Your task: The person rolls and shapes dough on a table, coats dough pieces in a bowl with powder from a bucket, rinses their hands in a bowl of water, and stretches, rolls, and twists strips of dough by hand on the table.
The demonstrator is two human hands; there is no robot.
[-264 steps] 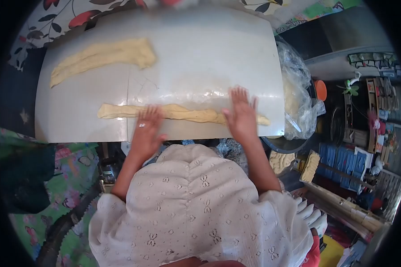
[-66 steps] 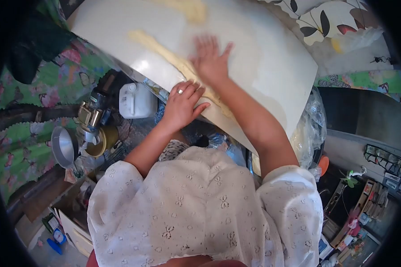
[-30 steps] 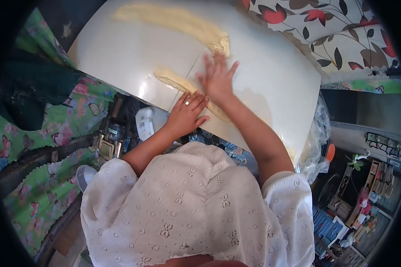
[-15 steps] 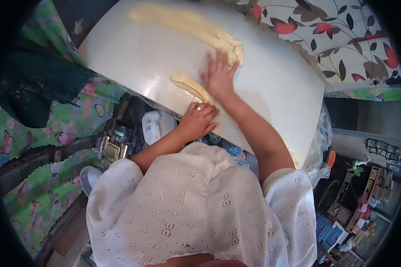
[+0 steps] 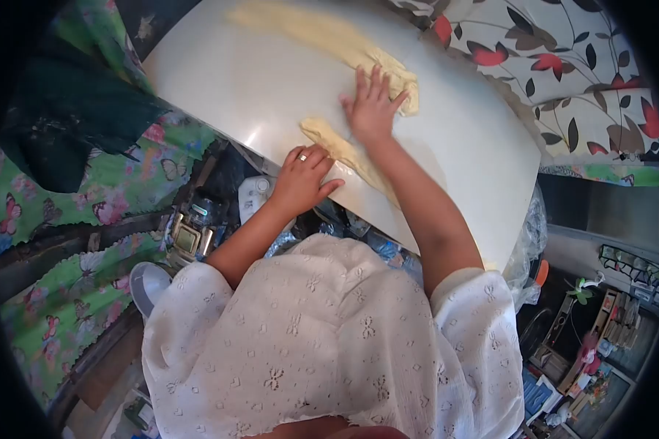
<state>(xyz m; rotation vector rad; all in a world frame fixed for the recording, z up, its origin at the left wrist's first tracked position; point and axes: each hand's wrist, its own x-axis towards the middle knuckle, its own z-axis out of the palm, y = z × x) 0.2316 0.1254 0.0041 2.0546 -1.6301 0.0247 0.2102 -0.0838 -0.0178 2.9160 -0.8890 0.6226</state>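
A long strip of pale yellow dough [image 5: 326, 39] stretches across the far part of the white table [image 5: 249, 95], its near end [image 5: 406, 84] thicker and wrinkled. My right hand [image 5: 373, 110] lies palm down with its fingers spread, the fingertips at that wrinkled end. Closer to me, a shorter dough strip [image 5: 337, 145] runs slantwise along the table's near edge, partly behind my right forearm. My left hand [image 5: 304, 179], with a ring on one finger, rests on the table edge beside this shorter strip. Its thumb stands apart from the lightly bent fingers, and nothing shows in its grasp.
Below the table's left edge stand a white plastic jug [image 5: 255, 194] and a metal-framed object [image 5: 189, 238]. Clear plastic sheeting [image 5: 527, 249] hangs at the right edge. Floral cloth [image 5: 564, 80] covers the far right, and a cluttered shelf [image 5: 600, 322] is at lower right.
My left hand has shifted left and a little away from me, off the middle of the shorter strip. My right hand stays by the long strip's end, its fingers still spread.
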